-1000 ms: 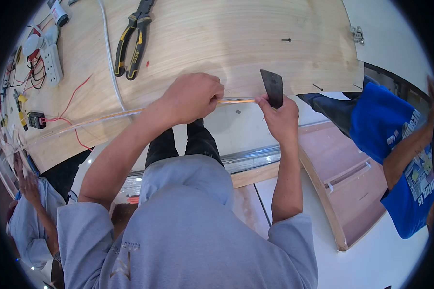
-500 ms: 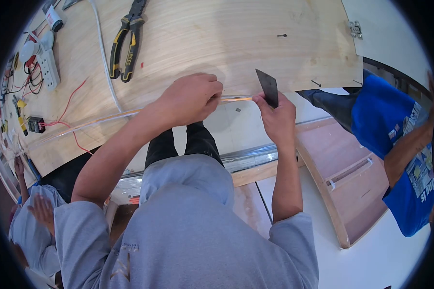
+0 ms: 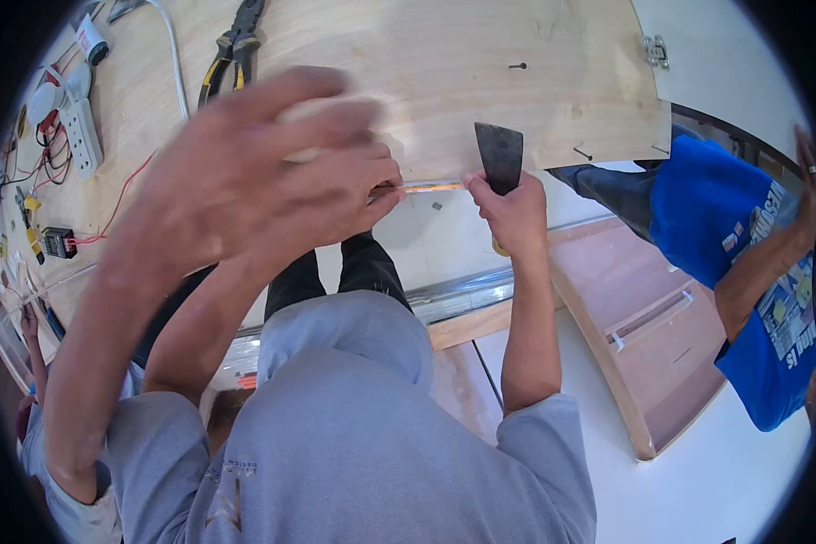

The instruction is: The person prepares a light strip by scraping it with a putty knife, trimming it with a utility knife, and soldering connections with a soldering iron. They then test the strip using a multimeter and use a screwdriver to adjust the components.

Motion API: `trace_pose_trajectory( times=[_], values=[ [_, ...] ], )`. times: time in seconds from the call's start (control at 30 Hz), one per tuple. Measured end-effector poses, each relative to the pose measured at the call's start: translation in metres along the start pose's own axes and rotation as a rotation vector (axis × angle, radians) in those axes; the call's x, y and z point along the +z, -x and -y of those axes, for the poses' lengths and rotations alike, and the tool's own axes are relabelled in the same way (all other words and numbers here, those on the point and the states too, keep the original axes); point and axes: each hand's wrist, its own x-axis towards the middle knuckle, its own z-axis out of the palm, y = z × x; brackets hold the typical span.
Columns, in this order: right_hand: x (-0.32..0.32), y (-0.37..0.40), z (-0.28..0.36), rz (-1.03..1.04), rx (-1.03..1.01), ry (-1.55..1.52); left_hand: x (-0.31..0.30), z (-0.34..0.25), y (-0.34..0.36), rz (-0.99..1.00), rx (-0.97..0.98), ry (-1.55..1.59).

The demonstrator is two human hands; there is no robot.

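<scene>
My left hand [image 3: 370, 192] is closed on a thin, shiny orange-lit strip [image 3: 433, 188] at the near edge of a plywood board [image 3: 453, 82]. My right hand [image 3: 519, 216] grips a putty knife [image 3: 500, 152], its dark blade pointing up, and its thumb and finger meet the strip's right end. A co-worker's blurred hand [image 3: 236, 159] reaches in from the left over my left forearm and partly hides my left hand.
Black-and-yellow pliers [image 3: 236, 53], a white power strip [image 3: 82, 136] and a small black module [image 3: 60, 242] with red wires lie on the board. Screws stand or lie at its right side. A wooden frame [image 3: 644, 354] is at right, beside a person in a blue shirt [image 3: 703, 204].
The co-worker's arm has come in from the left across my left forearm and the board. My right hand has turned the blade more upright. The view has shifted slightly.
</scene>
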Motion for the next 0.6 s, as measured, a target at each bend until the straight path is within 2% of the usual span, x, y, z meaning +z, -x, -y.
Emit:
trace_pose_trajectory(
  times=[0.03,0.1,0.17,0.2,0.3,0.4,0.47,0.5,0.57,0.6],
  values=[
    [-0.001,0.001,0.001,-0.004,-0.008,0.031,-0.027,-0.004,-0.005,-0.029,0.164,-0.183],
    [-0.003,0.003,0.003,-0.012,-0.025,0.090,-0.062,-0.017,-0.026,-0.119,0.513,-0.326],
    [-0.004,-0.005,-0.019,-0.007,-0.137,0.116,-0.037,-0.036,-0.046,-0.085,0.531,-0.188],
    [-0.004,-0.007,-0.027,-0.005,-0.193,0.129,-0.029,-0.046,-0.054,-0.040,0.508,-0.256],
    [-0.003,0.004,-0.014,-0.089,-0.231,-0.026,-0.045,-0.061,-0.073,0.188,0.731,-0.664],
    [-0.021,0.018,-0.005,-0.065,-0.417,0.032,-0.020,-0.067,-0.081,0.177,0.574,-0.456],
    [-0.028,0.038,-0.004,-0.044,-0.414,-0.027,-0.001,-0.074,-0.087,0.020,0.500,-0.114],
    [-0.029,0.043,-0.010,-0.067,-0.468,0.041,0.000,-0.075,-0.092,-0.057,0.453,0.044],
    [-0.034,0.050,-0.020,-0.108,-0.550,0.249,-0.016,-0.088,-0.091,-0.062,0.308,-0.017],
    [-0.038,0.051,-0.024,-0.126,-0.580,0.386,-0.018,-0.088,-0.092,-0.136,0.316,-0.017]
  ],
)
